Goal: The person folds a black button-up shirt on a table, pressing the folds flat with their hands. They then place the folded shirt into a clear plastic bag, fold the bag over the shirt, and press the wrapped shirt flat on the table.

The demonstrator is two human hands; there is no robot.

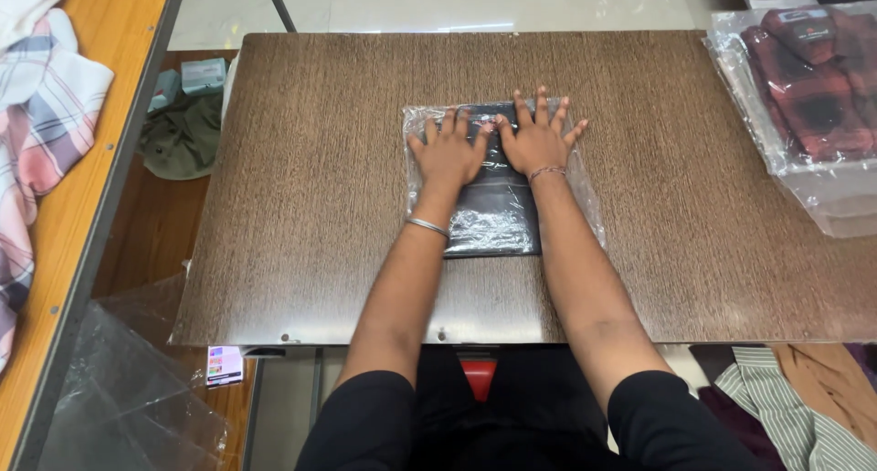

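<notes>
From the head view, a dark folded garment sealed in a clear plastic bag (493,211) lay near the middle of the tabletop (301,206), its film crinkled and catching glare along the lower edge and sides. The tabletop was a dark wood-grain board — bare around the bag — with a stack of red checked shirts in clear bags (808,96) at its far right corner. To the left ran an orange wooden bench (82,188) carrying a pink and blue checked cloth (36,115), and loose clear plastic (119,389) lay below it near the floor; a striped shirt (786,407) showed at lower right, and pale tiled floor beyond the far edge. Both arms reached straight forward from black sleeves. The left hand (448,153), a metal bangle on its wrist, lay flat with fingers spread on the upper part of the bag; the right hand (539,140), with a thread band on its wrist, lay beside it the same way — both open, palms down, pressing and gripping nothing.
</notes>
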